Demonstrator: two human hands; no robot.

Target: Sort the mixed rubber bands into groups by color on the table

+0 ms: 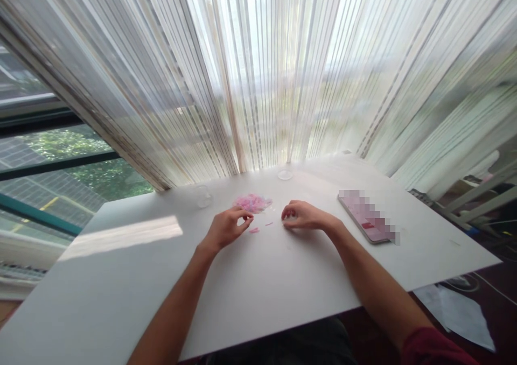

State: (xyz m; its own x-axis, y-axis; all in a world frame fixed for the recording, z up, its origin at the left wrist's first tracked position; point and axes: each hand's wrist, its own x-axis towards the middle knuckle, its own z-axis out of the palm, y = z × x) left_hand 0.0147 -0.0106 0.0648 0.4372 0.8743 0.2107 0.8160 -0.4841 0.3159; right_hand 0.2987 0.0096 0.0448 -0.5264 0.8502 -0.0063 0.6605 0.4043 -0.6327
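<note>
Loose heap of thin pink and pale strips (253,201) on flat white table (258,300), just beyond person's left hand (228,226). Left fingers curled, right hand (306,215) likewise; can't tell if either grips anything. Strips probably light, flimsy, maybe slippery; best pinched singly at one end.

Beyond two hands (302,215) lie one pink heap (252,202), one tub (203,197) and one disc (285,175), with one pink case (361,212) to their right.
</note>
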